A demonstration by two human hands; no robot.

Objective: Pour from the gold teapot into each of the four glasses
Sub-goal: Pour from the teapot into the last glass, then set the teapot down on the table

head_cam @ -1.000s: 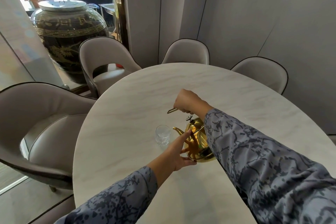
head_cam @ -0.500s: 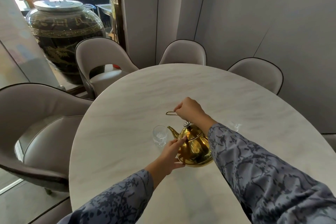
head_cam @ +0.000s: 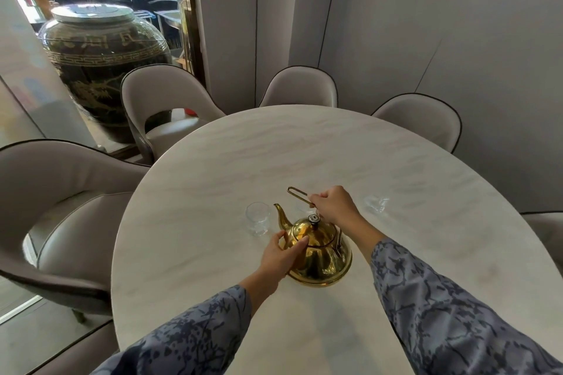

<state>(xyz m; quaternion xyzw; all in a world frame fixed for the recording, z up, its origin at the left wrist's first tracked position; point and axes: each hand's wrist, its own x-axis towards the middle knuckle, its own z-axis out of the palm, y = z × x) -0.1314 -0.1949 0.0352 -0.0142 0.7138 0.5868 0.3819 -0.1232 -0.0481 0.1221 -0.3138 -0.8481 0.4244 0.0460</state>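
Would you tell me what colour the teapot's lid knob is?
Dark, nearly black, atop the gold teapot; head view.

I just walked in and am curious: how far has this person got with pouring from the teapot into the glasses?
Nothing clearly done: whether the glass by the spout holds liquid cannot be told. In hand: the gold teapot sits upright on the table, the right hand gripping its wire handle and the left hand steadying its side. No stream shows. Left: the pouring; another glass shows to the right, the others are not clearly seen.
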